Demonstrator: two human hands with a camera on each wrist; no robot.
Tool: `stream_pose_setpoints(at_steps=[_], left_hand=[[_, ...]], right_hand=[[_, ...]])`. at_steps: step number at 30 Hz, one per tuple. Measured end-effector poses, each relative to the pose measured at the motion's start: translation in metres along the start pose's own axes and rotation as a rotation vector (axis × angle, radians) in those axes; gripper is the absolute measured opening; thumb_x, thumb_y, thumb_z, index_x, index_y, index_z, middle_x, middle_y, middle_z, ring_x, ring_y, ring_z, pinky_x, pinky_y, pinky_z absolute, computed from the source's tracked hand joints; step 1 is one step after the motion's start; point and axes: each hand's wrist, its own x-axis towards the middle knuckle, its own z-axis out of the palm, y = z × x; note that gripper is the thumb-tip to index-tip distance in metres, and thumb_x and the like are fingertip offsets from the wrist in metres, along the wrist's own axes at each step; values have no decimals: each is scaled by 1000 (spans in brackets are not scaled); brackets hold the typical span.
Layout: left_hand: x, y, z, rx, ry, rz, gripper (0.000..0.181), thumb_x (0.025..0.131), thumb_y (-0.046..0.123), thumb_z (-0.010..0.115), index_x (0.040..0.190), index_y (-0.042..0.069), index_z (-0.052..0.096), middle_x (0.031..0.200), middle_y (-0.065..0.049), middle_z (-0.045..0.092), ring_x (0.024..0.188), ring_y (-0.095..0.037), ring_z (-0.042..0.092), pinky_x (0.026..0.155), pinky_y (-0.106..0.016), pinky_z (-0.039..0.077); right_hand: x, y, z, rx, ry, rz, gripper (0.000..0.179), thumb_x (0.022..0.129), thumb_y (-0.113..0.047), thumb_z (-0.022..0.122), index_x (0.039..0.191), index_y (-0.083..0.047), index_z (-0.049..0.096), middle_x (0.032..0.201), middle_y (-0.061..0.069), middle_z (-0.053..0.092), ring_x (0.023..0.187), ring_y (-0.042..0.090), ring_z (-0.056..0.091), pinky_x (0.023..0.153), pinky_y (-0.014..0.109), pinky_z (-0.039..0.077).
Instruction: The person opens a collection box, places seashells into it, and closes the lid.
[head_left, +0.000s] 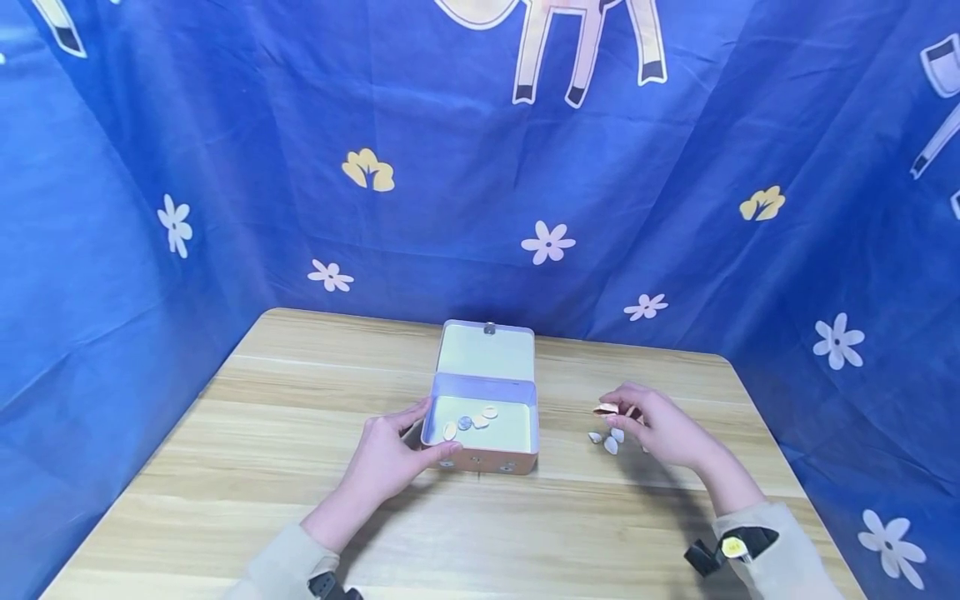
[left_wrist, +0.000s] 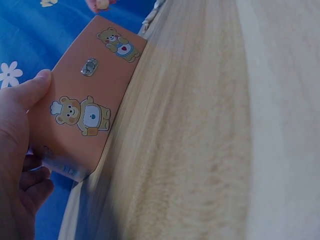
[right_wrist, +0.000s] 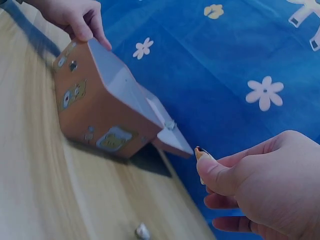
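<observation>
An orange tin box (head_left: 517, 462) with bear pictures stands on the table, its lid (head_left: 487, 350) tipped back. Several small shells (head_left: 449, 431) lie on its pale floor. My left hand (head_left: 386, 454) grips the box's near left corner, thumb on the front wall and fingers along the left side. To the right of the box, my right hand (head_left: 663, 427) pinches an orange-brown seashell (right_wrist: 199, 156) between thumb and fingertips, above the table. Several pale shells (head_left: 611, 446) lie on the wood just under that hand; its fingers partly cover the group.
The wooden table (head_left: 300, 400) has light grain and rounded far corners. A blue cloth (head_left: 450, 233) printed with flowers and animals hangs behind it and along both sides. A metal clasp (left_wrist: 90, 67) sits on the box's front wall.
</observation>
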Motion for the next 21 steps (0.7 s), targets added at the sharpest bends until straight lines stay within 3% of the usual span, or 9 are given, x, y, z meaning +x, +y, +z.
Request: stream_pose_setpoints(at_steps=[3,6,10,15,18,21], left_hand=[[0,-1,0,-5,-5,-3,95,70,66,92,139,4,68,137,-5,67,78,-18,65,74,-37,55],[0,-1,1,-4,-8,-2,96,71,68,90,139,3,68,137,-5,67,98,-20,68,88,-40,54],[-1,0,0,-11,-16,-15,97,71,69,90,139,3,68,138,-5,67,100,-22,68,90,-43,54],[-1,0,0,-6,-13,-11,96,70,67,91,138,3,68,137,-6,67,93,-20,68,90,-42,55],[0,0,0,-7,-16,-9,96,71,66,91,139,3,68,138,-6,67,75,-18,64,81,-41,57],[0,0,0,-4,-12,-6,96,70,67,91,138,3,68,138,-6,67,75,-16,64,80,-40,56]], right_hand=[[11,-7,-1,-33,-18,-12,24,102,-10,73,125,-5,73,99,-9,66,88,10,63,78,31,57],[22,-15,-2,-57,-45,-10,24,103,-15,71,126,-5,72,100,-9,66,90,10,63,80,33,57],[35,-26,-1,-71,-69,4,27,104,-18,71,127,-4,71,103,-9,67,93,11,63,83,36,57],[50,-39,3,-60,-78,-27,28,104,-18,71,128,-3,71,105,-7,68,96,13,64,85,43,58],[58,-43,6,-53,-85,-42,28,104,-19,71,127,-4,72,105,-8,67,96,12,63,86,45,58],[65,-47,10,-54,-93,-55,28,104,-21,71,127,-5,72,104,-9,67,96,11,63,85,45,58]])
